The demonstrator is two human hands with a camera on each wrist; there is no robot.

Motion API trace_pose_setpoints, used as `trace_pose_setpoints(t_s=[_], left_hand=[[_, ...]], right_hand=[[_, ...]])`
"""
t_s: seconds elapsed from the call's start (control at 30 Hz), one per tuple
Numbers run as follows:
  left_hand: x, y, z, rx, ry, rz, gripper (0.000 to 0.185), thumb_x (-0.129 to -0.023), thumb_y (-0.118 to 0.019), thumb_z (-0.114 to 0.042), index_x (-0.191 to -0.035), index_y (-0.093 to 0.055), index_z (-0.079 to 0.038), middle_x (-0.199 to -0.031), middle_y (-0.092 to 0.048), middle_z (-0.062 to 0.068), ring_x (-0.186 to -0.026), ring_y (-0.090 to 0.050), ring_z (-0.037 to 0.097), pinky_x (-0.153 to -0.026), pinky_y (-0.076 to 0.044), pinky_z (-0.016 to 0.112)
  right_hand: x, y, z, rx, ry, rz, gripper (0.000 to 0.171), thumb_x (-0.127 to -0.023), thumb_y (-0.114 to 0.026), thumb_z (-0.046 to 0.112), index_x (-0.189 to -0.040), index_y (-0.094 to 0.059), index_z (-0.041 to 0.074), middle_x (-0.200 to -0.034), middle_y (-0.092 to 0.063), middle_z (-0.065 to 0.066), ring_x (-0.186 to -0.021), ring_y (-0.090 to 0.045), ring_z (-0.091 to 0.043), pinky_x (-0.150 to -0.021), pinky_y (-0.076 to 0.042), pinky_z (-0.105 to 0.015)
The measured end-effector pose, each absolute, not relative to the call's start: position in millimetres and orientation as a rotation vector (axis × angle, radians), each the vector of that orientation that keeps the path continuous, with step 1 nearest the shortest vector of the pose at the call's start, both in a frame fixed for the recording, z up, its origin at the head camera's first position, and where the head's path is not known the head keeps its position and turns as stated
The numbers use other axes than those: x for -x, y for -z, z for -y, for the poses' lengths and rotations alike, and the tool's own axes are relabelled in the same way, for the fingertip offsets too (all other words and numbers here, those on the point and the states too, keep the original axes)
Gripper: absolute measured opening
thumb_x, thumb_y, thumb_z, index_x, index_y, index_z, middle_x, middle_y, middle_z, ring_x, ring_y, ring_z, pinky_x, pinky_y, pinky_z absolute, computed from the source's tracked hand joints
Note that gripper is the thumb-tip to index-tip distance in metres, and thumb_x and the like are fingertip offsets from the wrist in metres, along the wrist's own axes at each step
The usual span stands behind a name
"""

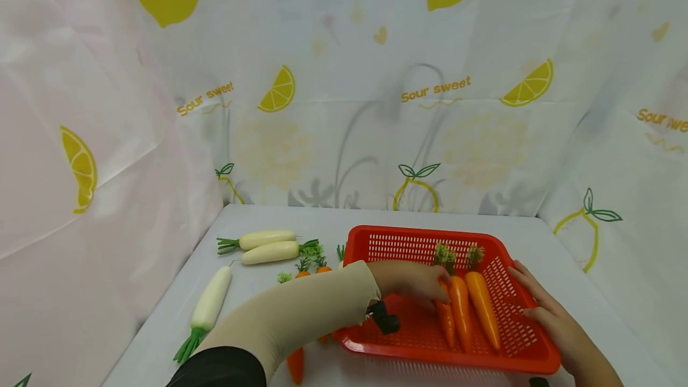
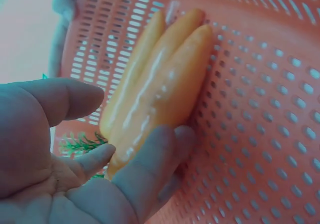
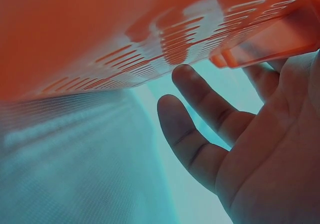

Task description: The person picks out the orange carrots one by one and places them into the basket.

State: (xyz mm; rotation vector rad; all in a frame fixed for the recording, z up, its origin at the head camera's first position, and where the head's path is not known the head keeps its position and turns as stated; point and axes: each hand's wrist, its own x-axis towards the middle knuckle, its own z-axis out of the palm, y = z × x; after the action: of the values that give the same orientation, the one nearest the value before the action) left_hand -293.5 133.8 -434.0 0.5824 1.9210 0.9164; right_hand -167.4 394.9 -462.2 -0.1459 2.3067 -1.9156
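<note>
Three orange carrots (image 1: 484, 309) with green tops lie side by side in a red plastic basket (image 1: 419, 233). My left hand (image 1: 414, 282) reaches over the basket's left side, fingertips at the leftmost carrot (image 1: 446, 321). Up close in the left wrist view, the left hand (image 2: 75, 179) has spread fingers, some touching the top end of the carrots (image 2: 155, 83) and one standing apart. My right hand (image 1: 559, 327) holds the basket's right rim. Under that rim, in the right wrist view, two fingers of the right hand (image 3: 250, 144) extend loosely below the perforated wall.
White radishes (image 1: 269, 252) with green stems lie on the left of the white table (image 1: 322, 220), one radish (image 1: 212, 297) nearer the front. More carrots (image 1: 295, 366) lie left of the basket, partly hidden by my left sleeve (image 1: 301, 306). Lemon-print cloth (image 1: 322, 148) surrounds the table.
</note>
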Motion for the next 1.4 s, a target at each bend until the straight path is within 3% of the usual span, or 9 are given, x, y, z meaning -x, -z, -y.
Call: trace_pose_setpoints(t_s=[0.37,0.9,1.17,1.4], left_hand=[[294,426,-128,-0.536,-0.977,-1.835,0.046,-0.091,-0.063,-0.014,-0.133,-0.042,-0.015,-0.113,-0.053,0.005,-0.099,-0.062,0.027,-0.088,-0.053,0.039],[299,413,-120,-0.565,-0.886,-1.935,0.051,-0.092,-0.062,-0.028,-0.136,-0.042,-0.015,-0.103,-0.058,0.009,-0.088,-0.066,0.029,-0.079,-0.055,0.043],[307,400,-114,-0.701,-1.022,-1.953,0.023,-0.095,-0.058,-0.030,-0.114,-0.060,-0.016,-0.096,-0.067,0.008,-0.081,-0.068,0.027,-0.073,-0.056,0.038],[300,378,-90,-0.766,-1.294,-1.913,0.022,-0.097,-0.056,-0.027,-0.114,-0.062,-0.014,-0.102,-0.069,0.007,-0.086,-0.069,0.021,-0.079,-0.056,0.035]], right_hand=[[167,463,-395,0.154,1.901,-2.325,0.067,-0.094,-0.037,0.000,-0.154,-0.016,0.021,-0.159,0.005,0.019,-0.111,-0.037,0.022,-0.081,-0.056,-0.039],[166,461,-394,0.053,1.878,-2.319,0.068,-0.094,-0.040,0.003,-0.154,-0.018,0.026,-0.158,0.005,0.021,-0.107,-0.041,0.022,-0.080,-0.055,-0.046],[166,460,-395,0.028,1.891,-2.295,0.070,-0.093,-0.042,0.003,-0.154,-0.017,0.026,-0.159,0.006,0.020,-0.105,-0.044,0.020,-0.080,-0.054,-0.049],[167,459,-396,-0.039,1.903,-2.220,0.070,-0.095,-0.042,0.006,-0.153,-0.016,0.034,-0.158,0.008,0.022,-0.105,-0.050,0.013,-0.081,-0.052,-0.053]])
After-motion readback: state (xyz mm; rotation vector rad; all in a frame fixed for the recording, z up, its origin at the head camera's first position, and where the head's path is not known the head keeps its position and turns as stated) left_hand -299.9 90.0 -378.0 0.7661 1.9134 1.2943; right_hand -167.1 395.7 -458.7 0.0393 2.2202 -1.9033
